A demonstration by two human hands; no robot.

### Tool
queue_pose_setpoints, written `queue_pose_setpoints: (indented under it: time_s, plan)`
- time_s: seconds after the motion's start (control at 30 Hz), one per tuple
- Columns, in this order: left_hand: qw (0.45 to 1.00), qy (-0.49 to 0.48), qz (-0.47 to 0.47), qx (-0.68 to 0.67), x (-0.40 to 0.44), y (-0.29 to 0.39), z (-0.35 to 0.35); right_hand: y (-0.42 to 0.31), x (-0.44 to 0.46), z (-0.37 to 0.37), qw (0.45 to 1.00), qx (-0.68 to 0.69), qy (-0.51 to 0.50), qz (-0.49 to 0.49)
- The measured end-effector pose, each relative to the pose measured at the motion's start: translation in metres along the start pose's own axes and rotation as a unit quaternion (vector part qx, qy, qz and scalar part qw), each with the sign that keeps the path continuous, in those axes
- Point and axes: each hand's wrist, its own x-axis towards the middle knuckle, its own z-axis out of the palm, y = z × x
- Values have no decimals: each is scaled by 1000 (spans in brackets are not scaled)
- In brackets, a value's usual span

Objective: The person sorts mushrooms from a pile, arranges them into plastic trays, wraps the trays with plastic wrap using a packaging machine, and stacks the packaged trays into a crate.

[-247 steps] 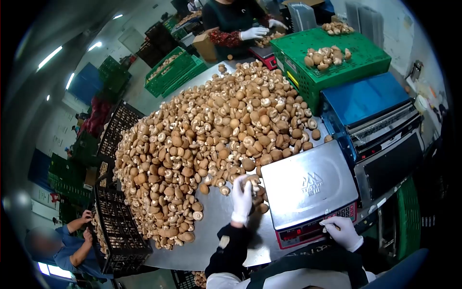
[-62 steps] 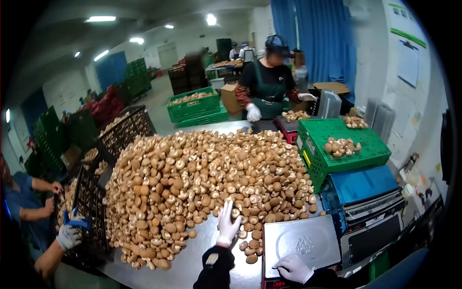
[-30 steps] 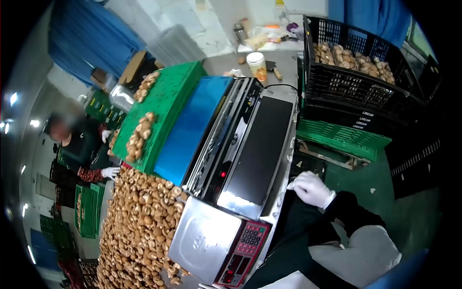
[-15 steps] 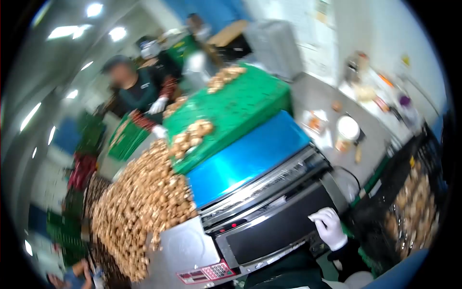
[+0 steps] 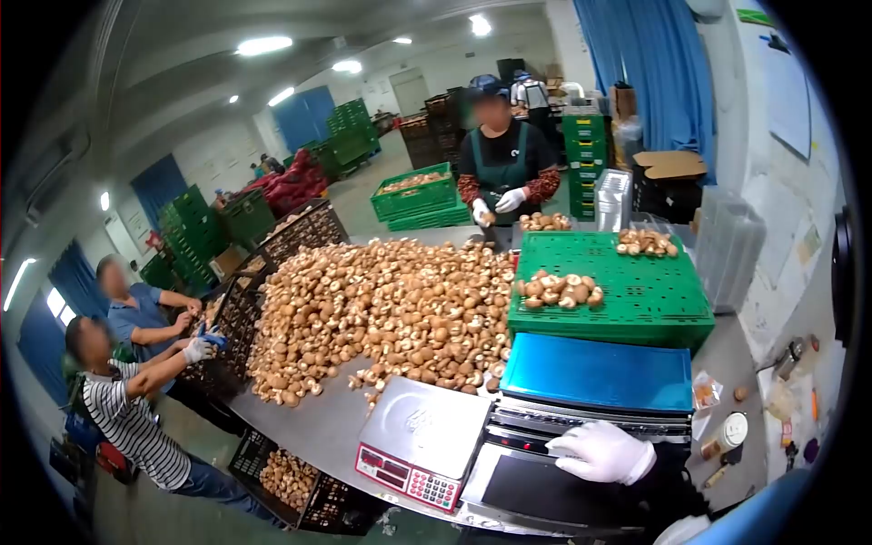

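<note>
My right hand (image 5: 607,452), in a white glove, is over the black plate (image 5: 545,495) of a flat machine at the lower right. Its fingers point left, partly apart, and nothing shows in them. A red light glows on the machine just left of the fingertips, and a shiny blue panel (image 5: 595,372) lies behind it. Left of the machine stands a weighing scale (image 5: 427,422) with a bare metal pan and a red-framed keypad. My left hand is out of view.
Brown mushrooms (image 5: 391,309) form a large heap on the metal table (image 5: 304,427). An upturned green crate (image 5: 627,309) carries two mushroom clusters. A gloved co-worker (image 5: 495,159) stands across the table; two people are at the left beside black crates (image 5: 232,331). A white cup (image 5: 727,434) stands right.
My view has swung left and levelled, bringing the people at the left into sight. My right hand has moved leftward over the machine, near its red light.
</note>
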Motion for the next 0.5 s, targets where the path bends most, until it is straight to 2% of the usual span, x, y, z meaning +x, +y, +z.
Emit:
queue_pose_setpoints:
  time_s: [0.1, 0.17, 0.2, 0.23, 0.3, 0.37, 0.5]
  plan:
    - [999, -21, -8, -36, -10, -3, -5, -37, 52, -19, 985, -123, -49, -112]
    - [997, -40, -12, -62, -15, -5, -11, -77, 83, -31, 968, -175, -101, -147]
    - [996, -52, -13, -72, -15, -5, -14, -73, 96, -1, 957, -119, 37, -263]
    - [994, -62, -15, -85, -16, -5, -18, -69, 108, 29, 912, -61, 175, -366]
    - [990, -88, -12, -108, -13, -3, -23, -137, 128, -6, 939, -156, 27, -307]
    - [985, -114, -3, -131, -3, 4, -28, -157, 149, 9, 926, -151, 90, -333]
    - [967, -171, 21, -186, 24, 31, -26, -170, 165, 29, 933, -147, 144, -296]
